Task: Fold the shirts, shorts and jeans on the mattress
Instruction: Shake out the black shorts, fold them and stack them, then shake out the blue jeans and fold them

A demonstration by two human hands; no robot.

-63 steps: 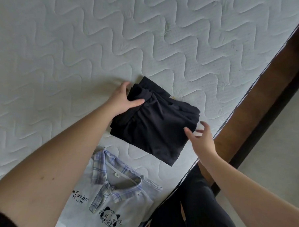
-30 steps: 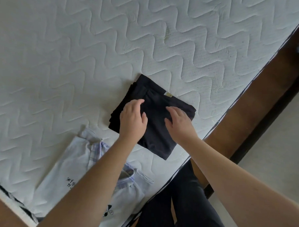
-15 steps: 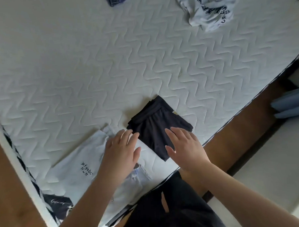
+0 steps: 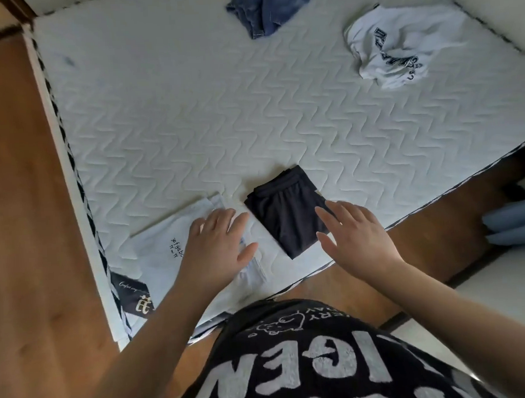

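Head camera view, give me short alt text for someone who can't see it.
Two open hands, left and right, hover over folded black shorts and a folded light blue shirt at the near edge of a white quilted mattress. Crumpled jeans and a crumpled white shirt lie at the far side.

Folded black shorts (image 4: 286, 214) on mattress (image 4: 191, 117), open hands (image 4: 219, 245) hovering, crumpled jeans (image 4: 266, 10) beyond

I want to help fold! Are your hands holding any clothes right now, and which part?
No, nothing is held. The left hand and right hand are both open with straight fingers, above the folded black shorts and light shirt.
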